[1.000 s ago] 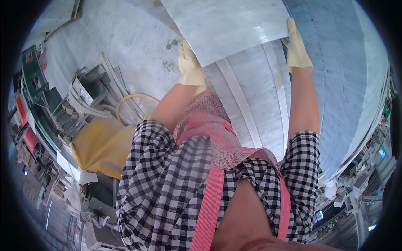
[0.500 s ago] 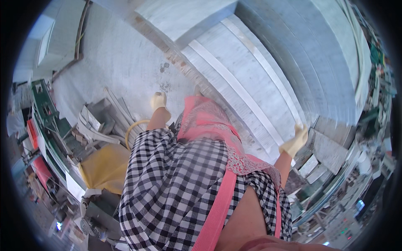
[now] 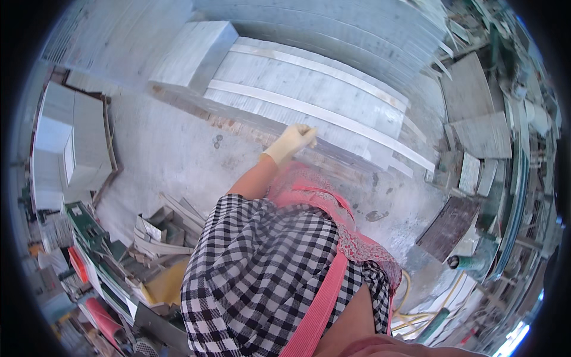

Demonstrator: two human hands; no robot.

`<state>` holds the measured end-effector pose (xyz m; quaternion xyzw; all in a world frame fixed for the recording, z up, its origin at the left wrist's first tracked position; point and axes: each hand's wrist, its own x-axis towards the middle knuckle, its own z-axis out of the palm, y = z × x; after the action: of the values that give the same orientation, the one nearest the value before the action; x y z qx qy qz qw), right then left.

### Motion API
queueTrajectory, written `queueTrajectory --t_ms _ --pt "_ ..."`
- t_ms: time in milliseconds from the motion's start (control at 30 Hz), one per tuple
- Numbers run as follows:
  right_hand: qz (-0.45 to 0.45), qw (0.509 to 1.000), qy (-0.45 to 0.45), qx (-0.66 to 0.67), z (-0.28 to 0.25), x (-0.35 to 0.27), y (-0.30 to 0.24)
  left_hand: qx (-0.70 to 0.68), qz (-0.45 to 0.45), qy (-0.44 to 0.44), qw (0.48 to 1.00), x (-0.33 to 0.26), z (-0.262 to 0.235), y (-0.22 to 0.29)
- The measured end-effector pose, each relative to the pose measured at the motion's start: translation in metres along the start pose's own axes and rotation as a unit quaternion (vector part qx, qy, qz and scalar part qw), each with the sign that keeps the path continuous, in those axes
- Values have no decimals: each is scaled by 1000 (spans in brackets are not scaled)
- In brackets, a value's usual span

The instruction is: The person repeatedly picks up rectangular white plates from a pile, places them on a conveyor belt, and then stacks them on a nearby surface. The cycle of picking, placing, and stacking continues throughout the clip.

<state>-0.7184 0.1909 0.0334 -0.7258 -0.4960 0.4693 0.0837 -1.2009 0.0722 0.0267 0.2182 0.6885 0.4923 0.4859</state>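
My left hand (image 3: 292, 144), in a pale cream glove, reaches forward to the near edge of a low stack of pale grey slabs (image 3: 285, 90). Its fingers are curled in, and anything inside them is hidden. Across the stack lie two long whitish strips: the near strip (image 3: 321, 113) sticks out past the right end, while the far strip (image 3: 315, 66) runs along the back. My right hand is out of sight. A pink lace-trimmed apron (image 3: 309, 187) over a black-and-white checked sleeve fills the lower middle.
Behind rises a taller stack of grey slabs (image 3: 333, 30), with a pale block (image 3: 193, 53) at the left end. Offcuts (image 3: 160, 232) lie in a heap at lower left. Loose boards (image 3: 473, 89), a dark brown panel (image 3: 449, 229) and a yellow hose (image 3: 406, 291) are on the right.
The view has turned, so the slab stack now lies more level across the front. My left hand has moved forward to its near edge. My right hand, formerly by the strips' right end, has left view.
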Motion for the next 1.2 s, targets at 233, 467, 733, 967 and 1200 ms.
queueTrajectory --t_ms 233,467,733,967,1200 --pt "-34 999 -9 31 27 2 -23 49 51 -167 983 27 67 51" --pt "-25 999 -23 13 28 -2 -25 309 357 4 882 68 118 66" --pt "59 998 -25 -28 -18 16 38 402 332 102 847 125 118 46" --pt "70 994 79 44 -29 -15 50 441 368 83 814 137 104 27" --pt "40 981 130 138 -73 72 45 525 297 64 795 149 85 33"
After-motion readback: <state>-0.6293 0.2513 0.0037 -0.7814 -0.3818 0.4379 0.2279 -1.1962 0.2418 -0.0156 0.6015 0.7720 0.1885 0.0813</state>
